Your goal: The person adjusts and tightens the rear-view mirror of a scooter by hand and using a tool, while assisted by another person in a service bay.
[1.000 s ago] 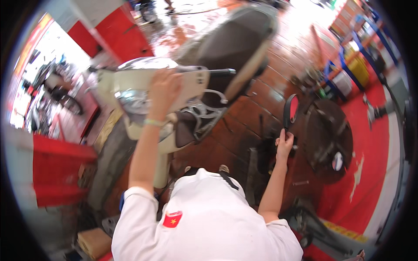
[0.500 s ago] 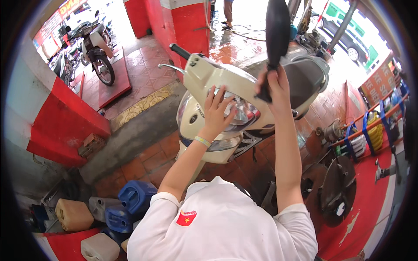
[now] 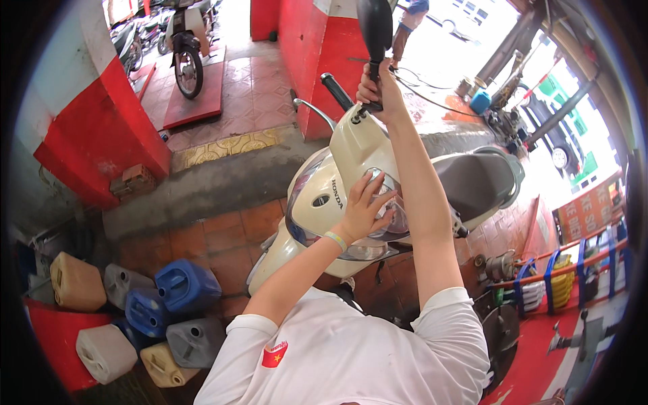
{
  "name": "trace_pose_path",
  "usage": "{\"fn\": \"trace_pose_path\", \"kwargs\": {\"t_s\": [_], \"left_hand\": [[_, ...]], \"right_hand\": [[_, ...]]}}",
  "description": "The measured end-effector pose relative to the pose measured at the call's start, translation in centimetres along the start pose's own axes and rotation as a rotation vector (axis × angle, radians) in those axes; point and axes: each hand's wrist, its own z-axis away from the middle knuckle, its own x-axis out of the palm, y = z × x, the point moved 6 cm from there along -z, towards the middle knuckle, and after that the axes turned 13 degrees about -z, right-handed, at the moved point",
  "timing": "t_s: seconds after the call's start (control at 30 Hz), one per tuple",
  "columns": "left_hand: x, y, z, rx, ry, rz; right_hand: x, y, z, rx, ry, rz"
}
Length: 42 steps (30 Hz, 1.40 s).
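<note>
A cream scooter [image 3: 314, 200] stands in front of me, its dark seat [image 3: 470, 181] off to the right. My left hand [image 3: 365, 210] lies with fingers spread on the headlight [image 3: 397, 210] at its front. Gripped by its stem in my right hand [image 3: 382, 91] is a black rear-view mirror [image 3: 375, 30], its head pointing up. The stem's lower end is at the handlebar cover [image 3: 365, 133], beside the brake lever [image 3: 314, 110] and black handlebar grip [image 3: 337, 92]. Whether the stem sits in its mount cannot be made out behind my fingers.
Several plastic jerrycans [image 3: 188, 286] stand on the floor at lower left. A red and white pillar [image 3: 317, 67] rises beyond the handlebar. Another motorbike [image 3: 187, 64] stands on a red platform at the far left. A rack with bottles [image 3: 562, 280] is at right. A person [image 3: 409, 23] stands outside.
My right hand has carried the mirror leftward, from above the scooter's middle to the handlebar cover by the brake lever. My left hand stays on the headlight. The view has shifted.
</note>
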Motion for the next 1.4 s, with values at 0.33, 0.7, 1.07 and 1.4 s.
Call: {"fn": "trace_pose_path", "kwargs": {"t_s": [0.33, 0.7, 1.07, 1.4], "left_hand": [[-0.1, -0.3, 0.5, -0.067, -0.025, 0.035], [-4.7, -7.1, -10.4, -0.442, 0.462, -0.004], [0.6, -8.8, -29.5, -0.326, -0.124, -0.335], [1.4, -20.2, -28.8, -0.809, -0.038, 0.396]], "right_hand": [[0.2, 1.5, -0.8, 0.216, -0.129, 0.032], [1.0, 2.2, -0.7, 0.157, -0.046, 0.105], [-1.5, 0.2, 1.4, -0.501, 0.351, 0.117], [-0.4, 2.0, -1.5, -0.106, 0.199, 0.008]]}}
